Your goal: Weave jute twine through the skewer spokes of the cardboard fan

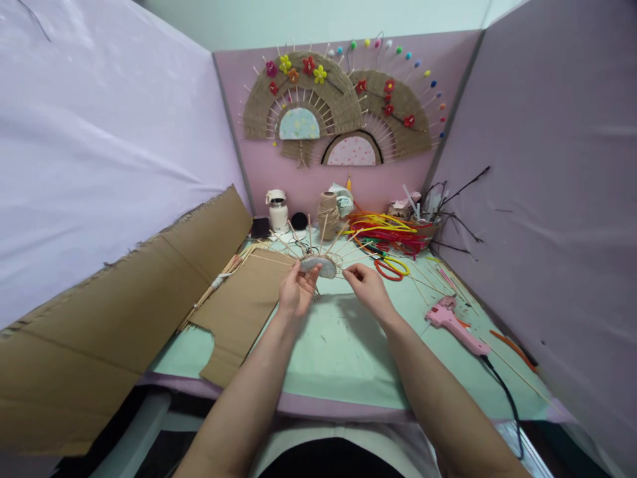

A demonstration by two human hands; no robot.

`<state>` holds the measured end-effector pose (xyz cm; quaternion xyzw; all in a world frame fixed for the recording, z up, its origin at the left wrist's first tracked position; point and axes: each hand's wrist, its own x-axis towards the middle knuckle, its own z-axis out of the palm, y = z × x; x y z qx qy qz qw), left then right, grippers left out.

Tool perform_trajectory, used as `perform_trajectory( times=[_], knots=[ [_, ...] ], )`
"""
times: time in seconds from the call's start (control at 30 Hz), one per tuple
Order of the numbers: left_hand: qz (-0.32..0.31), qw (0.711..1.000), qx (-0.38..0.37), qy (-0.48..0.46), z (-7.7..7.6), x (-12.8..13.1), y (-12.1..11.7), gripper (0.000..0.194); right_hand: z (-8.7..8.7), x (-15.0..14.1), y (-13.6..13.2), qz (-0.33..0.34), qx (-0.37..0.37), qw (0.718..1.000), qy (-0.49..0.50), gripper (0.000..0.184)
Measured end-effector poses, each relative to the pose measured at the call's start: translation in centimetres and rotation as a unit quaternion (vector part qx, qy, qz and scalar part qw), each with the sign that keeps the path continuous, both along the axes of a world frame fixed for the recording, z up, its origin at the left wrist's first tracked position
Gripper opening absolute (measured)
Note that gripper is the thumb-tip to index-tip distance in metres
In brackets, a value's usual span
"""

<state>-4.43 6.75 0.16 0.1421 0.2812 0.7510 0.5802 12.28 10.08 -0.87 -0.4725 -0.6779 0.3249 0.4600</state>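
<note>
My left hand (297,292) is closed on a small half-round piece (324,267) with a pale face, its thumb across the front. Several thin wooden sticks (325,229) fan out from the curved edge of this piece. At its right end, my right hand (367,287) is closed in a pinch beside the lowest sticks. What sits between those fingertips is too small to make out. A cone of brown twine (328,214) stands behind the sticks. Scissors (395,268) with red and yellow handles lie beyond my right hand.
Cardboard sheets (249,292) and a bundle of sticks (212,292) lie at left. A pink glue gun (458,327) with a black cord rests at right. Behind are red and yellow craft stems (385,229), dark twigs (460,226) and a white bottle (278,212). Decorated fans (333,99) hang behind.
</note>
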Motion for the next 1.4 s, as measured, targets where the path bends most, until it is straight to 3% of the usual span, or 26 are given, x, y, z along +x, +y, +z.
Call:
perform_trajectory(
  times=[0.53, 0.8, 1.07, 1.2, 1.4],
  knots=[
    [-0.001, 1.0, -0.017, 0.009, 0.0, 0.2, 0.0, 0.013, -0.2, -0.1, -0.1, -0.004, 0.002, 0.999, -0.042, 0.029],
    [-0.026, 0.999, -0.028, -0.006, 0.1, 0.0, -0.1, 0.016, 0.2, -0.2, -0.2, -0.03, 0.009, 0.999, -0.009, 0.032],
    [0.017, 0.999, -0.039, -0.022, 0.3, -0.1, -0.1, 0.02, 0.8, -0.3, -0.8, -0.015, 0.008, 0.997, 0.081, 0.035],
    [0.036, 0.999, -0.038, -0.014, 0.3, -0.1, -0.1, 0.02, 1.1, -0.3, -0.9, 0.055, -0.041, 0.973, 0.222, 0.033],
    [0.05, 0.998, -0.037, 0.016, 0.1, -0.1, 0.0, 0.024, 2.2, 0.0, -1.7, 0.182, -0.073, 0.892, 0.407, 0.026]
  ],
)
